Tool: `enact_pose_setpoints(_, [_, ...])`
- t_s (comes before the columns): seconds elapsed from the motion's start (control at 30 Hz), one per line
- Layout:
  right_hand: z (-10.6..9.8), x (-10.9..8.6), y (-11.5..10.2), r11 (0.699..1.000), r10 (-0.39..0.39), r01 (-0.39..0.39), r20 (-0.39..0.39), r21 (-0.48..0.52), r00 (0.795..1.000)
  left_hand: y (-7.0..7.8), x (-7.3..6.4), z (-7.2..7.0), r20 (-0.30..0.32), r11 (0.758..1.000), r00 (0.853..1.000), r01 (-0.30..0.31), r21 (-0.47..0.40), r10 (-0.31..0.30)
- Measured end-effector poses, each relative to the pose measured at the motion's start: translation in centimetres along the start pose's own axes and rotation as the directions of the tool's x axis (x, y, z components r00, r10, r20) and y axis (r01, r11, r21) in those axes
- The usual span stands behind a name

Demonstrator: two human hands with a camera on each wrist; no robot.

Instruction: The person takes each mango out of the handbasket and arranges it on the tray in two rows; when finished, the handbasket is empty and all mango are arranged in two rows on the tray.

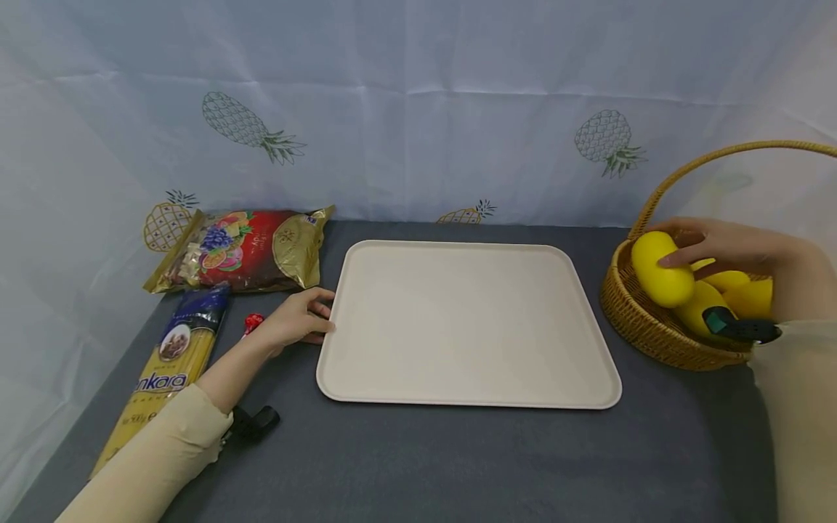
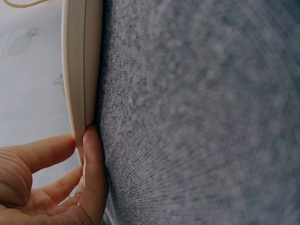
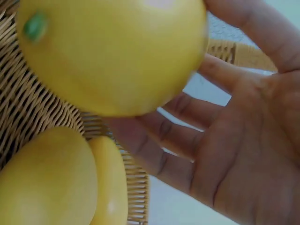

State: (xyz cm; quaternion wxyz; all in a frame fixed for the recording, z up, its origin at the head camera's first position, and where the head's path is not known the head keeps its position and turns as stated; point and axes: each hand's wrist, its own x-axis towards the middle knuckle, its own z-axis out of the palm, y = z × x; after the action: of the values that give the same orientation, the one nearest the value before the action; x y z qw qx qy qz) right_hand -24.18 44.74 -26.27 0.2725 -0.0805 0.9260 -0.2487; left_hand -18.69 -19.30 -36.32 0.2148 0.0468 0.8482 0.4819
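My left hand [image 1: 297, 319] is at the left edge of a pale rectangular tray [image 1: 467, 327]. In the left wrist view the thumb and a finger pinch the tray's rim [image 2: 84, 70]. Over at the right, my right hand [image 1: 726, 247] holds a smooth yellow mango [image 1: 659, 270] by its sides, at the inner left wall of a wicker basket [image 1: 654, 341]. A small green stem end shows on this mango [image 3: 112, 56] in the right wrist view. Several more yellow mangoes [image 1: 700, 312] lie in the basket, partly hidden by the hand and wrist camera.
A red and gold candy bag [image 1: 248, 247] lies at the back left. In front of it is a pack of spaghetti [image 1: 163, 370], partly behind the left sleeve. A small red-wrapped item [image 1: 253, 322] shows beside the left wrist. The basket's tall handle [image 1: 719, 154] arches above the right hand.
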Motion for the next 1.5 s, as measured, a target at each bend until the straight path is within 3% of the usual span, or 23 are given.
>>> enact_pose_setpoints(0.2, [0.1, 0.0, -1.7, 0.998, -0.056, 0.056, -0.036, 0.008, 0.998, 0.0, -0.1, 0.0, -0.001, 1.0, 1.0, -0.001, -0.007, 0.001])
enact_pose_setpoints(0.43, [0.9, 0.7, -4.7, 0.985, -0.132, 0.14, -0.078, 0.099, 0.988, -0.1, -0.2, 0.0, -0.001, 1.0, 1.0, -0.008, -0.016, 0.008])
enact_pose_setpoints(0.8, [3.3, 3.5, -9.6, 0.977, -0.116, 0.155, -0.246, 0.146, 0.962, -0.4, 0.2, 0.2, 0.001, 1.0, 1.0, 0.004, -0.029, -0.004])
enact_pose_setpoints(1.03, [5.4, 5.9, -12.7, 0.966, -0.148, 0.194, -0.253, 0.171, 0.956, -0.4, 0.2, 0.1, 0.003, 1.0, 1.0, -0.004, -0.03, 0.004])
enact_pose_setpoints(1.5, [10.8, 11.9, -18.0, 0.913, -0.22, 0.261, -0.162, 0.313, 0.962, -0.7, 0.3, -0.1, 0.021, 0.999, 1.0, -0.014, -0.032, 0.015])
